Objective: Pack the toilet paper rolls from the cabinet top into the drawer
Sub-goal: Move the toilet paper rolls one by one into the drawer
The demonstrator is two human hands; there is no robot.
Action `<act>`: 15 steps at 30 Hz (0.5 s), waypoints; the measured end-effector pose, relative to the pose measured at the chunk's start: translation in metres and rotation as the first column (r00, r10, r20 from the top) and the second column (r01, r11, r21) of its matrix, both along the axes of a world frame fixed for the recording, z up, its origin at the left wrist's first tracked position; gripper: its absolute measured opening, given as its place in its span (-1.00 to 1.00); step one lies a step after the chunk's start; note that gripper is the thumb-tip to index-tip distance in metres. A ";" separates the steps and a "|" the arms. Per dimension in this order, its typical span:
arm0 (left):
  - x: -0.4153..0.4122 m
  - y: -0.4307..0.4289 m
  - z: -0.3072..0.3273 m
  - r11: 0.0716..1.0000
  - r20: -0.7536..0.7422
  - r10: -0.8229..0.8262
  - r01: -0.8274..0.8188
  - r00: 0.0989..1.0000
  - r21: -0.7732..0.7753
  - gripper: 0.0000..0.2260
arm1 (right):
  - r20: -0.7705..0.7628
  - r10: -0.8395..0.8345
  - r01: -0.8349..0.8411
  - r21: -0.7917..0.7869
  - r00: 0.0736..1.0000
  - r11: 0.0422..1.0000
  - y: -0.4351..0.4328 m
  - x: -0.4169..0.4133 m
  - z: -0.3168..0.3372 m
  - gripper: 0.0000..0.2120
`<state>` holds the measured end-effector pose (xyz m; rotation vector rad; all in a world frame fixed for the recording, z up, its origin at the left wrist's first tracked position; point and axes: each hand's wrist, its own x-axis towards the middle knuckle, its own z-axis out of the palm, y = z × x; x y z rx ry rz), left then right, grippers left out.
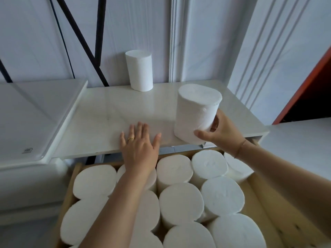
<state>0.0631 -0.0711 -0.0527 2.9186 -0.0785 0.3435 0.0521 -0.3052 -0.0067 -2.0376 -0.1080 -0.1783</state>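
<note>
My right hand (221,129) grips a white toilet paper roll (196,110) by its lower side, holding it upright and slightly tilted at the front right of the cabinet top (111,111). My left hand (140,145) lies flat, fingers spread, on the cabinet top's front edge, holding nothing. A second roll (139,70) stands upright at the back of the cabinet top against the wall. Below, the open wooden drawer (265,203) is packed with several upright white rolls (180,203).
A white lidded appliance or bin (34,120) stands left of the cabinet, its top slightly higher. Black cables (80,42) run down the wall behind. An orange-edged panel (302,88) and a white surface (302,140) lie at the right.
</note>
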 end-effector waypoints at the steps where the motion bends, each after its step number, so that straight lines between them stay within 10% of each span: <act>1: 0.000 0.000 0.000 1.000 0.000 0.002 -0.002 1.000 -0.006 -0.36 | -0.008 0.003 -0.003 -0.015 1.000 1.000 -0.004 -0.008 0.001 -0.31; 7: -0.017 -0.022 0.008 0.959 -0.024 -0.186 0.177 0.982 -0.222 -0.32 | -0.011 0.032 -0.032 0.011 0.999 0.999 -0.025 -0.053 0.005 -0.38; 11: -0.041 -0.049 0.013 0.750 0.060 -0.509 0.476 0.859 -0.459 -0.37 | -0.029 0.024 -0.024 -0.007 0.999 1.000 -0.038 -0.078 -0.001 -0.39; 15: -0.064 -0.068 0.017 0.495 -0.075 -0.690 0.393 0.720 -0.775 -0.39 | -0.069 0.029 -0.030 -0.013 0.997 0.999 -0.049 -0.097 -0.012 -0.36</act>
